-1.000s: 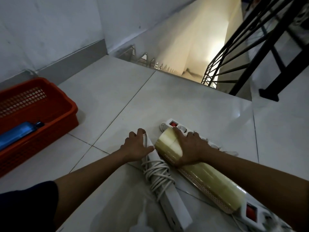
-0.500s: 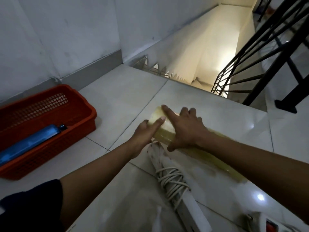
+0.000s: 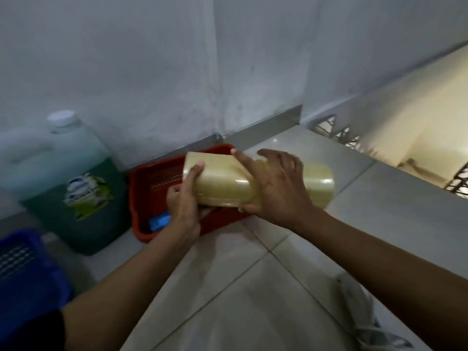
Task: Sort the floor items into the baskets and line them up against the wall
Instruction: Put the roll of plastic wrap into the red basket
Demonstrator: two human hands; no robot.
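A long yellowish stack of clear tape rolls (image 3: 222,188) is held level in the air by both hands. My left hand (image 3: 186,201) grips its left end from below and in front. My right hand (image 3: 274,190) lies over its middle with the thumb underneath. The stack hangs over the right half of a red basket (image 3: 141,196) that stands on the floor by the wall. A blue object (image 3: 159,221) lies in the basket's near corner, mostly hidden by my left hand.
A large green-liquid jug (image 3: 76,188) with a white cap stands left of the red basket against the wall. A blue basket (image 3: 27,264) sits at the lower left. A white power strip (image 3: 359,307) lies on the tiles at the lower right. Stairs drop away at the right.
Both hands lifted the tape stack off the floor and carried it left over the red basket. The view swung left, bringing the jug and the blue basket into sight.
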